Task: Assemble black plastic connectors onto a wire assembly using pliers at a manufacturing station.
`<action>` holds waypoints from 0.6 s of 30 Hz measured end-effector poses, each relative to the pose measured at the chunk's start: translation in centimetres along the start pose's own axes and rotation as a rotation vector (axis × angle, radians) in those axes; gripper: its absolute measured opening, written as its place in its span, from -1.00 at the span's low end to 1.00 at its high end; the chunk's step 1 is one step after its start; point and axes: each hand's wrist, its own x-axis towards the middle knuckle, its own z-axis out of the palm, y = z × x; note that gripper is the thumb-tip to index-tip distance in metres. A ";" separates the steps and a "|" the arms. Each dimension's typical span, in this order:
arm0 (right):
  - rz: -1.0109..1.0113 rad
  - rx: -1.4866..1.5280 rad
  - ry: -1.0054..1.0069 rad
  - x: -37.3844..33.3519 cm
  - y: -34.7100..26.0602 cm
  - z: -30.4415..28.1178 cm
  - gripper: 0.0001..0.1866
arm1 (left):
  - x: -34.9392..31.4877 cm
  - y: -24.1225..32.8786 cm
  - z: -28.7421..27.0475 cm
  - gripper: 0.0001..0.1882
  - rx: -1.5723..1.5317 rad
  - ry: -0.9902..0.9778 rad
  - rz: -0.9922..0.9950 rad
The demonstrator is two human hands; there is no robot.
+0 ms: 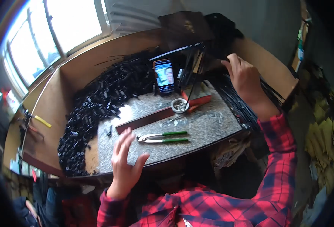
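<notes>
My left hand [124, 163] hovers by the near edge of the speckled stone slab [208, 132], fingers stretched and thumb apart, holding nothing. Just beyond it lie pincers [152, 139] with green handles. My right hand [246, 77] is raised over the right side of the bench, its fingers curled and thumb close to the forefinger; whatever is between them cannot be made out. A small white bowl [173, 108] of tiny metal pieces stands on the slab, against a long dark-red bar [146, 120]. Thin black strips [200, 62] stand upright behind the bowl.
A large heap of short black pieces [99, 102] covers the bench's left side. A lit phone [164, 77] leans at the back. Long black strips [233, 94] lie at right. Wooden boards [80, 75] wall the bench. Yellow-handled pliers [42, 121] hang at far left.
</notes>
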 end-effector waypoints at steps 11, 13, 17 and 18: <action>-0.427 0.029 0.063 0.9 -16.8 1.2 -0.70 | 4.4 -1.2 2.4 0.45 -0.046 0.192 -0.270; -0.450 0.126 0.035 1.2 -18.0 1.9 -0.71 | 4.4 -1.5 2.1 0.32 -0.120 0.316 -0.207; -0.414 0.327 -0.061 1.8 -19.9 2.2 -0.71 | 4.4 -1.7 1.4 0.07 -0.397 0.466 -0.253; -0.416 0.331 -0.059 1.7 -20.2 2.4 -0.71 | 4.5 -2.0 1.3 0.08 -0.424 0.489 -0.271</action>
